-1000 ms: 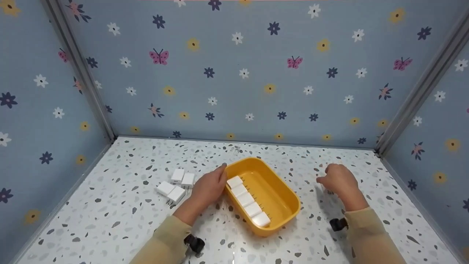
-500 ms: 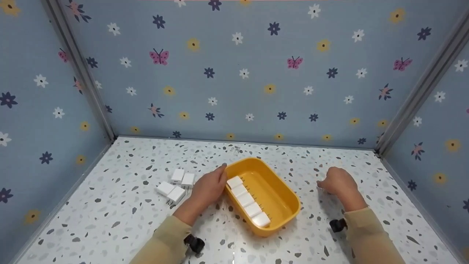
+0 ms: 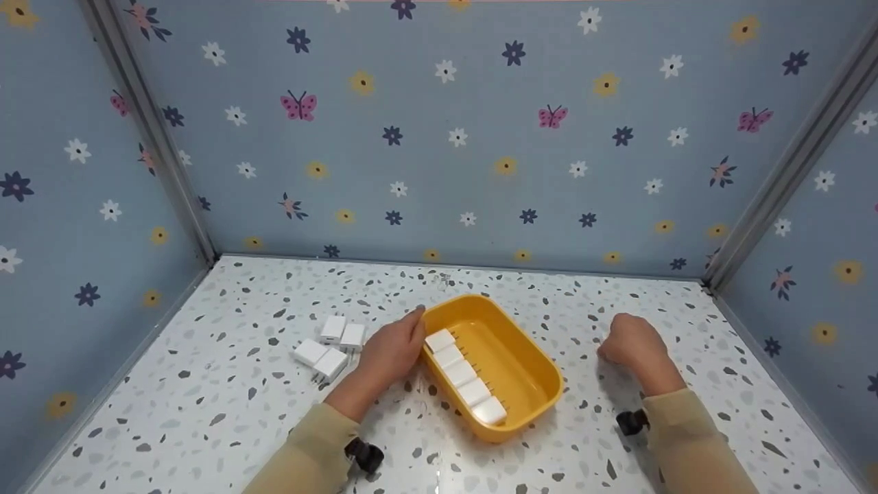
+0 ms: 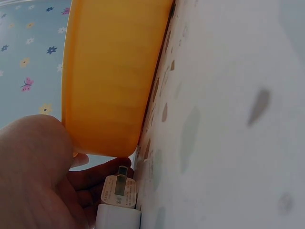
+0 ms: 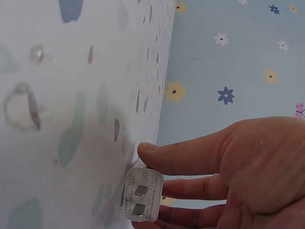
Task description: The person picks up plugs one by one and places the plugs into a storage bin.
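Observation:
In the right wrist view, my right hand (image 3: 635, 346) pinches a white plug adapter (image 5: 143, 193) between thumb and fingers, flat metal prongs facing the camera, close against the tabletop. The head view hides that adapter behind the hand. My left hand (image 3: 391, 350) holds the far left corner of a yellow plastic bin (image 3: 528, 357). Inside the bin, several white plug adapters (image 3: 458, 372) stand in a row along the left wall, prongs pointing right. Left of that hand, several more adapters (image 3: 329, 363) lie in a loose cluster, one seen close beside the fingers (image 4: 97, 176) in the left wrist view.
The speckled white tabletop (image 3: 206, 384) is bounded by blue flower-patterned panels (image 3: 466, 151) at the back and both sides. Metal posts (image 3: 789, 158) stand at the back corners. A black wrist device (image 3: 365, 456) sits on the left sleeve, another (image 3: 632, 421) on the right.
My right hand has shifted slightly down and right, and its fingers have dropped out of sight behind the knuckles. The left hand, bin and loose adapters stay put.

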Demonstrator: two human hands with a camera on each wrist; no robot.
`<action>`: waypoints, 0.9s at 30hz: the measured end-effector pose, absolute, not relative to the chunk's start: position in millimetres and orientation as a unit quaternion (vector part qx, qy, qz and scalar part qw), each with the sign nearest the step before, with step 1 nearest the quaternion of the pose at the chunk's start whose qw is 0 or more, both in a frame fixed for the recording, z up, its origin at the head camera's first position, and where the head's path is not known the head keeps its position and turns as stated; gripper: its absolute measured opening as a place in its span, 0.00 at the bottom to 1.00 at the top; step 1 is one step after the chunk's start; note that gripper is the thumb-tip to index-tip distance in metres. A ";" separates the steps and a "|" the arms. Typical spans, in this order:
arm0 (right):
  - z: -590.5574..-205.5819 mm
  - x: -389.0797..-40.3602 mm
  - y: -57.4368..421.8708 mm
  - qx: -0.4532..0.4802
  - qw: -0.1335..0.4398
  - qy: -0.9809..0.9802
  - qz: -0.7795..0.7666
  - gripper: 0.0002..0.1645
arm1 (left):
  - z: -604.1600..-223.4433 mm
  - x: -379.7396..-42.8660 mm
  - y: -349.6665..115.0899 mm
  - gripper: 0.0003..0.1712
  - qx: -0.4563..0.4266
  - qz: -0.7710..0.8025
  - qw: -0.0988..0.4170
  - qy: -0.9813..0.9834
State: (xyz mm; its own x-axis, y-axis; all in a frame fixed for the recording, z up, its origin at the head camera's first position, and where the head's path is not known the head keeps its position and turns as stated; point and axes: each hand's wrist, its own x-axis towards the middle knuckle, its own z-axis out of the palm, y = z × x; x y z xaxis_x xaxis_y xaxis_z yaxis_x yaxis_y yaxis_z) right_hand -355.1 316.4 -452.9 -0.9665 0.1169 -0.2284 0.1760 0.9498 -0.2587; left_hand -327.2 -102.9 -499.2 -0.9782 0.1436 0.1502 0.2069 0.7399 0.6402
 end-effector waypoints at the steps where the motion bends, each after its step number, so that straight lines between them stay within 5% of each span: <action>1: -452.9 -355.0 316.3 0.073 0.104 0.982 -0.140 0.19 | -499.2 -326.9 -103.0 0.32 -0.094 -0.348 0.046 -0.932; 6: -453.2 -354.7 316.3 0.065 0.097 0.983 -0.138 0.18 | -498.8 -326.3 -103.3 0.32 -0.093 -0.348 0.045 -0.932; 16: -452.8 -357.9 313.1 0.063 0.102 0.980 -0.157 0.32 | -498.8 -328.3 -102.5 0.32 -0.090 -0.348 0.043 -0.932; 27: -440.1 -351.8 300.5 0.042 0.074 0.979 -0.187 0.33 | -499.3 -328.7 -102.1 0.33 -0.083 -0.350 0.036 -0.932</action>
State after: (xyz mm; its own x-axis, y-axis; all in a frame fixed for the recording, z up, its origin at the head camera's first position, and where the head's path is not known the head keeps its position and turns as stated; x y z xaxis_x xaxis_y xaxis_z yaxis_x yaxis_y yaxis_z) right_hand -351.8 300.5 -440.1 -0.9853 0.0551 -0.1616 0.1108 0.9265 -0.3597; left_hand -328.7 -102.1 -499.3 -0.9836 0.1299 0.1249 0.1800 0.7405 0.6474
